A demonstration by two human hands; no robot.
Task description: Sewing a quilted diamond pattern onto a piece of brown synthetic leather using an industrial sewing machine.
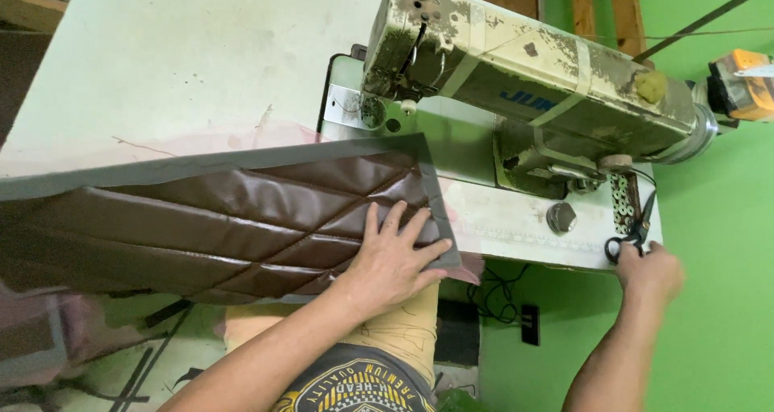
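- The left hand (393, 260) lies flat and open, palm down, with fingers spread on the right end of a brown quilted panel (218, 218).
- The panel is shiny brown material stitched in a diamond pattern, backed by a grey layer (201, 164) that shows as a border along its top and right edges.
- The panel stretches from the left edge of the view across the pale green table (161, 65); its right end stops just in front of the sewing machine (524, 81), near the needle area.
- The right hand (650, 272) is at the right front corner of the machine's base, fingers closed around the handles of black scissors (633, 235).
- The scissors point up toward the machine, lying next to a strip with a dotted pattern (619, 202).
- The sewing machine is worn, its cream paint chipped and stained.
- A yellow and black object (742, 81) sits at the far right, beyond the machine's wheel.
- The floor to the right is bright green, with a black cable (500, 287) hanging below the table's edge.
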